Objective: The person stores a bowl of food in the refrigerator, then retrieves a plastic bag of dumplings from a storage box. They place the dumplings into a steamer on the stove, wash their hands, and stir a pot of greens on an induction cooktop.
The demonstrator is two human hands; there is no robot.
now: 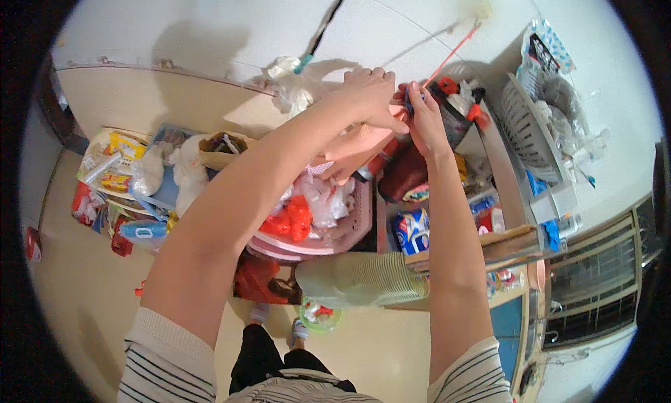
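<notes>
My left hand point(369, 96) reaches across a peach-coloured bag point(361, 147), its fingers curled over the far side and its thumb lying along the near side. Close on its right, my right hand point(427, 117) pinches a small dark blue item point(411, 100) near the bag's top; fingers hide most of it. From there a thin pink cord point(453, 52) slants up to a blurred pale spot on the wall. Below the bag stands a pink plastic basket point(363, 222) filled with red plastic bags point(291, 219) and clear plastic bags point(330, 198).
A white slotted basket point(529, 125) full of bags stands to the right. A blue packet point(412, 230) lies in a box beneath my right forearm. At left are packaged goods point(123, 146) and a brown paper bag point(223, 149). A green basin point(325, 319) rests on the floor.
</notes>
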